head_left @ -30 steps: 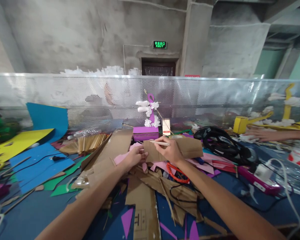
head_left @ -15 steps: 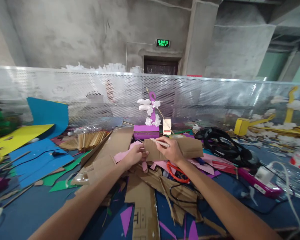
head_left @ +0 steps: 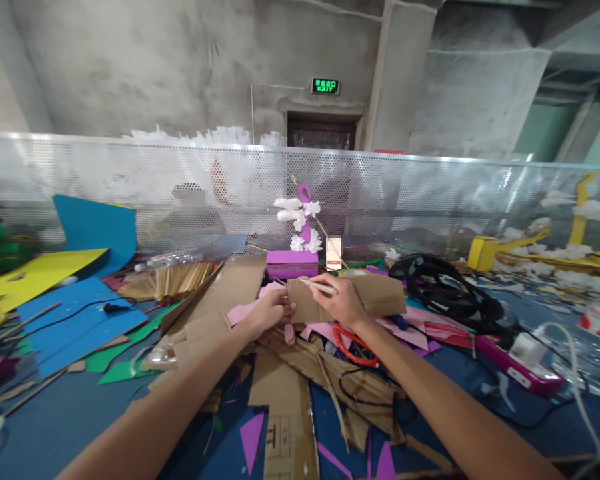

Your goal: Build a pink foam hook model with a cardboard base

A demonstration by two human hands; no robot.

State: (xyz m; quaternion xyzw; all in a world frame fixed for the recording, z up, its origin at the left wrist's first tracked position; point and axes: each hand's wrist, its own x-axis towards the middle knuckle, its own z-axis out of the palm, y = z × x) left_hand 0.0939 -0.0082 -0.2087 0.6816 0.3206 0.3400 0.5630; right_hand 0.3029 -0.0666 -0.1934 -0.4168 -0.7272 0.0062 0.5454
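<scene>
A brown cardboard piece [head_left: 305, 308] lies in the middle, between my two hands. My left hand [head_left: 270, 310] has its fingers curled at the left edge of that cardboard, apparently gripping it; the fingertips are partly hidden. Pink paper [head_left: 243, 312] shows behind and beside this hand, and a small pink strip [head_left: 289, 333] sticks out below it. A slim pale pen [head_left: 325, 288] is pinched in my right hand [head_left: 343, 301], slanting over the cardboard with its tip toward the upper left edge.
Torn cardboard [head_left: 285, 427] and purple scraps [head_left: 253, 440] lie in front. Red-orange scissors handles [head_left: 353, 357] sit under my right wrist. Behind stands a purple box [head_left: 293, 265] with white tufts above, beside a phone [head_left: 333, 253]. A black headset-like object [head_left: 443, 293] and power strip [head_left: 520, 367] are at right.
</scene>
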